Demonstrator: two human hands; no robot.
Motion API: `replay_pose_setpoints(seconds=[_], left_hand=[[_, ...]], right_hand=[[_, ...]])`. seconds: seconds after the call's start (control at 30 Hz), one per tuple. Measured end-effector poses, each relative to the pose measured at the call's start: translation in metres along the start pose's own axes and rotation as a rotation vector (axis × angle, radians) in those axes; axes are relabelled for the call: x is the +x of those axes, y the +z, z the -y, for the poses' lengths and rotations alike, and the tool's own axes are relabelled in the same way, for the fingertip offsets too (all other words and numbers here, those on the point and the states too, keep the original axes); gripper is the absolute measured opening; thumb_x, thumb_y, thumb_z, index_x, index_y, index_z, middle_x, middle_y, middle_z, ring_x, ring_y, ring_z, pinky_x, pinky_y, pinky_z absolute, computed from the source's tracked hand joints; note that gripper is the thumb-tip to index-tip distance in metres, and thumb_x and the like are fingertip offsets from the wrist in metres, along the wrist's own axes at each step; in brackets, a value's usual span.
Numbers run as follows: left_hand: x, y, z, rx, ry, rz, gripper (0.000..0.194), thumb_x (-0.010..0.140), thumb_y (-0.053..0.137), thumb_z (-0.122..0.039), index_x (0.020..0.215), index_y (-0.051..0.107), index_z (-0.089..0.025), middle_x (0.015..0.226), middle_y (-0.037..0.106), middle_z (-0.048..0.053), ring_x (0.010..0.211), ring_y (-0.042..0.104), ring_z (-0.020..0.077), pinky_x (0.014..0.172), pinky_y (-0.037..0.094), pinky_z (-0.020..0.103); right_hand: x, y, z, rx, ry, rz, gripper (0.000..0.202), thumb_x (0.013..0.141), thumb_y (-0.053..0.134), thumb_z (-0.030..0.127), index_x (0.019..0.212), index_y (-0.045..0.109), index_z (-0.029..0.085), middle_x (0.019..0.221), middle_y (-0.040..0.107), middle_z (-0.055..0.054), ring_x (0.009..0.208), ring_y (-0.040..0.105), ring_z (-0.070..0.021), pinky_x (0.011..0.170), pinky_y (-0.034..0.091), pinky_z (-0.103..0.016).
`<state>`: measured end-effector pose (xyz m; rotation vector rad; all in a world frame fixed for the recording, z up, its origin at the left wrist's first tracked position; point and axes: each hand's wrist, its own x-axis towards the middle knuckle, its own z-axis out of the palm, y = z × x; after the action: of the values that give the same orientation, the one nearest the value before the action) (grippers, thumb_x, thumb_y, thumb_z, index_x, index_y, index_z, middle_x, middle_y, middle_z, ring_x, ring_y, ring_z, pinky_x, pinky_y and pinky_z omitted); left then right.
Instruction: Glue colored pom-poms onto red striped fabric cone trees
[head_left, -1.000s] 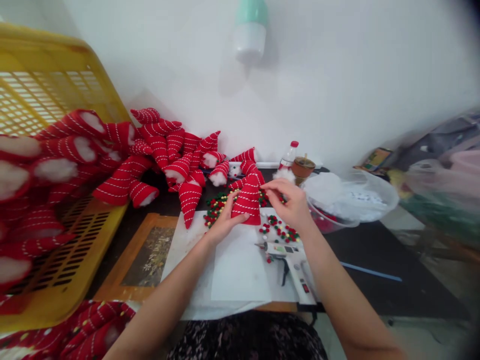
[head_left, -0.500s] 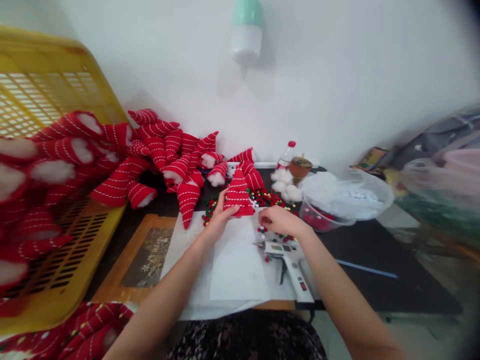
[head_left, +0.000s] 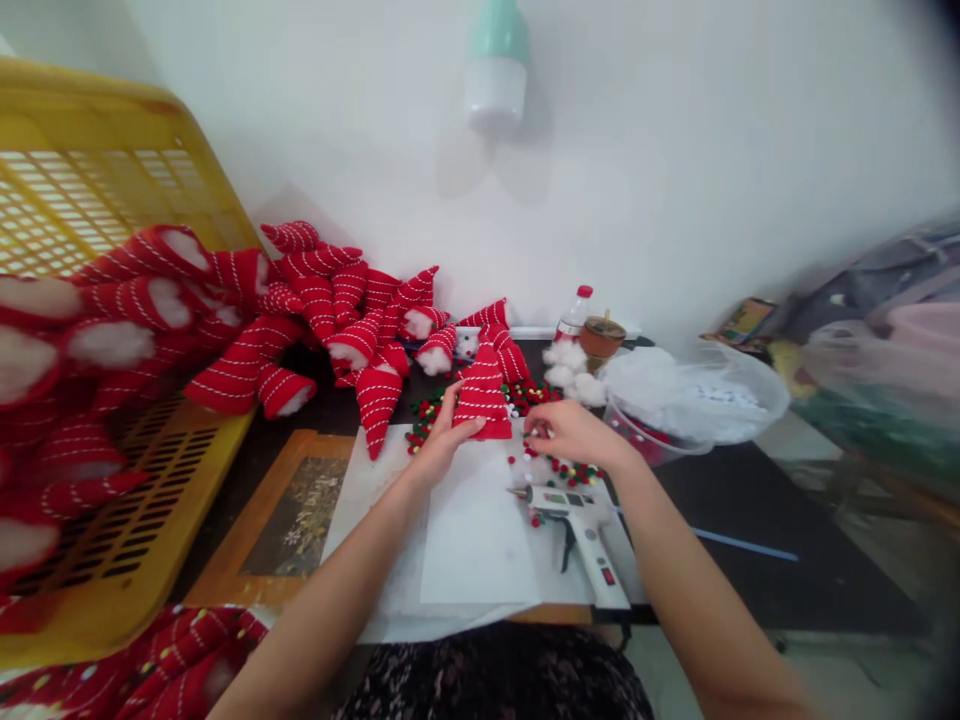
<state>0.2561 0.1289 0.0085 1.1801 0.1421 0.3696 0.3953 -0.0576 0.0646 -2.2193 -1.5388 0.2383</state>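
A red cone-shaped hat (head_left: 482, 395) with white dashed stripes stands point-up over the white paper, its lower left edge gripped by my left hand (head_left: 448, 440). Just right of it, my right hand (head_left: 566, 432) has its fingers bent together above the small pom-poms (head_left: 574, 472); whatever is between the fingertips is too small to make out. The pom-poms are red, green, white and yellow and lie scattered around and behind the hat. Below my right hand a white glue gun (head_left: 574, 525) rests on its side on the paper, nozzle to the left.
A yellow crate (head_left: 169, 540) heaped with striped stuffed cones fills the left; more cones (head_left: 379, 400) pile along the wall. At right are cotton tufts (head_left: 574, 375), a bottle (head_left: 574, 315), a brown cup (head_left: 601, 340), a clear plastic tub (head_left: 652, 440) and a blue stick (head_left: 746, 545).
My right hand has shifted slightly right, its fingers still bent over the pom-poms. The hat in my left hand has moved a little right and down. The view has shifted slightly.
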Motion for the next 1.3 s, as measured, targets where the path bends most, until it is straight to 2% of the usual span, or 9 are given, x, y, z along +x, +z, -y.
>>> replay_pose_setpoints(seconds=[0.13, 0.27, 0.4, 0.67, 0.77, 0.83, 0.9, 1.07, 1.3], left_hand=[[0.0, -0.004, 0.005, 0.005, -0.005, 0.072, 0.092, 0.078, 0.08, -0.03, 0.156, 0.031, -0.036, 0.144, 0.06, 0.007, 0.129, 0.06, 0.0323, 0.112, 0.044, 0.049], [0.0, -0.007, 0.006, 0.061, -0.005, 0.117, 0.092, 0.081, 0.078, -0.03, 0.158, 0.028, -0.037, 0.152, 0.054, 0.007, 0.136, 0.054, 0.0334, 0.116, 0.04, 0.049], [-0.003, -0.006, 0.003, 0.096, -0.005, 0.132, 0.092, 0.082, 0.076, -0.029, 0.159, 0.026, -0.038, 0.156, 0.05, 0.006, 0.138, 0.052, 0.0351, 0.114, 0.041, 0.05], [-0.005, -0.001, -0.001, 0.123, -0.023, 0.143, 0.096, 0.08, 0.078, -0.031, 0.16, 0.024, -0.039, 0.156, 0.05, 0.006, 0.136, 0.054, 0.0348, 0.114, 0.041, 0.048], [-0.005, -0.002, -0.001, 0.102, -0.032, 0.143, 0.096, 0.08, 0.078, -0.031, 0.159, 0.025, -0.038, 0.151, 0.055, 0.007, 0.13, 0.059, 0.0346, 0.11, 0.045, 0.047], [-0.004, -0.003, 0.0, 0.084, -0.033, 0.123, 0.095, 0.079, 0.079, -0.031, 0.158, 0.028, -0.037, 0.148, 0.057, 0.007, 0.127, 0.061, 0.0338, 0.107, 0.046, 0.045], [-0.002, -0.004, 0.002, 0.063, -0.027, 0.091, 0.093, 0.078, 0.081, -0.032, 0.156, 0.032, -0.036, 0.147, 0.058, 0.007, 0.125, 0.062, 0.0326, 0.106, 0.046, 0.043], [0.003, -0.005, 0.004, -0.02, -0.044, -0.003, 0.09, 0.072, 0.084, -0.032, 0.15, 0.039, -0.03, 0.137, 0.065, 0.007, 0.12, 0.065, 0.0296, 0.103, 0.047, 0.038], [0.005, -0.005, 0.006, -0.042, -0.086, -0.075, 0.089, 0.066, 0.087, -0.033, 0.144, 0.044, -0.028, 0.131, 0.069, 0.008, 0.116, 0.068, 0.0288, 0.101, 0.049, 0.038]], right_hand=[[0.007, -0.021, 0.009, 0.205, -0.093, -0.408, 0.01, 0.085, 0.068, 0.028, 0.086, 0.072, 0.018, 0.072, 0.069, 0.0, 0.06, 0.057, -0.0146, 0.057, 0.044, -0.026], [0.022, -0.023, 0.018, 0.222, -0.204, -0.632, 0.011, 0.088, 0.067, 0.027, 0.088, 0.072, 0.017, 0.076, 0.07, -0.003, 0.062, 0.057, -0.015, 0.059, 0.046, -0.027], [0.034, -0.019, 0.019, 0.163, -0.27, -0.676, 0.009, 0.09, 0.065, 0.023, 0.089, 0.072, 0.017, 0.08, 0.072, -0.004, 0.062, 0.058, -0.0148, 0.061, 0.046, -0.027], [0.035, -0.014, 0.015, 0.024, -0.305, -0.591, 0.018, 0.097, 0.058, 0.02, 0.094, 0.075, 0.018, 0.087, 0.073, -0.007, 0.073, 0.066, -0.0185, 0.069, 0.05, -0.03], [0.033, -0.015, 0.009, 0.07, -0.271, -0.683, 0.023, 0.099, 0.055, 0.023, 0.103, 0.077, 0.019, 0.09, 0.075, -0.007, 0.075, 0.067, -0.0193, 0.069, 0.052, -0.03], [0.031, -0.016, 0.001, 0.107, -0.156, -0.756, 0.025, 0.098, 0.055, 0.023, 0.108, 0.077, 0.018, 0.095, 0.077, -0.008, 0.078, 0.069, -0.0205, 0.071, 0.053, -0.031], [0.027, -0.017, -0.009, 0.079, -0.004, -0.687, 0.024, 0.095, 0.056, 0.019, 0.106, 0.077, 0.017, 0.099, 0.079, -0.009, 0.083, 0.071, -0.0217, 0.076, 0.054, -0.031], [0.011, -0.013, -0.028, -0.222, 0.192, -0.049, 0.028, 0.091, 0.055, 0.007, 0.099, 0.08, 0.016, 0.103, 0.08, -0.01, 0.091, 0.073, -0.022, 0.083, 0.049, -0.028], [-0.008, 0.006, -0.041, -0.299, 0.283, 0.174, 0.019, 0.079, 0.066, 0.004, 0.087, 0.08, 0.015, 0.088, 0.08, -0.011, 0.085, 0.073, -0.0243, 0.07, 0.044, -0.026]])
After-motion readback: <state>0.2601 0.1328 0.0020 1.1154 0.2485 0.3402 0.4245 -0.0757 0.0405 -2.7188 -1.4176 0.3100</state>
